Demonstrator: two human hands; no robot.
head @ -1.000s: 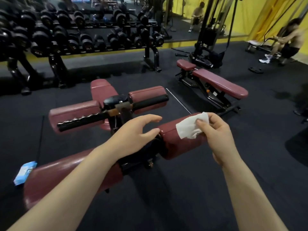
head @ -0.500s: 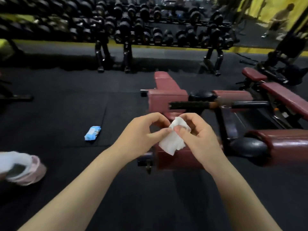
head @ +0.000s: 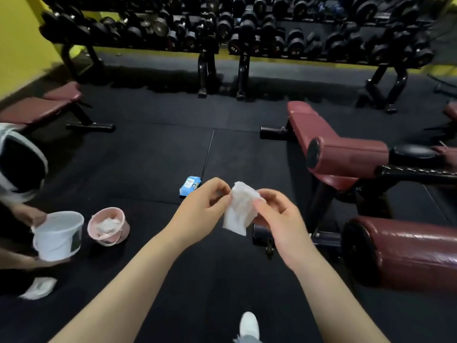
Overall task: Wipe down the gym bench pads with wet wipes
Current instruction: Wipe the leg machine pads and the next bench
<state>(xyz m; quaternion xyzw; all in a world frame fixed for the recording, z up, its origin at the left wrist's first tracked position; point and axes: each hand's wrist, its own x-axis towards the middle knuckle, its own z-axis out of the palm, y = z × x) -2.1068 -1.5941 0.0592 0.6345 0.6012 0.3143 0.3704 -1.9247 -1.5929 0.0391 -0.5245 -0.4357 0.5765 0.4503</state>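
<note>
Both grips, left hand [head: 200, 214] and right hand [head: 279, 219], pinch 1 white wet wipe [head: 239, 209] (crumpled) above the black floor [head: 153, 154].

Left of the maroon bench [head: 346, 157], bare black floor mat [head: 153, 154] lay open. A blue wipe packet [head: 190, 185], pink bucket [head: 108, 226] and white bucket [head: 58, 235] stood farther left.

Now away from the maroon padded roller [head: 405, 256], crumpled white wet wipe [head: 239, 208] pinched between left hand [head: 201, 211] and right hand [head: 278, 220] above the black rubber floor [head: 148, 157].
</note>
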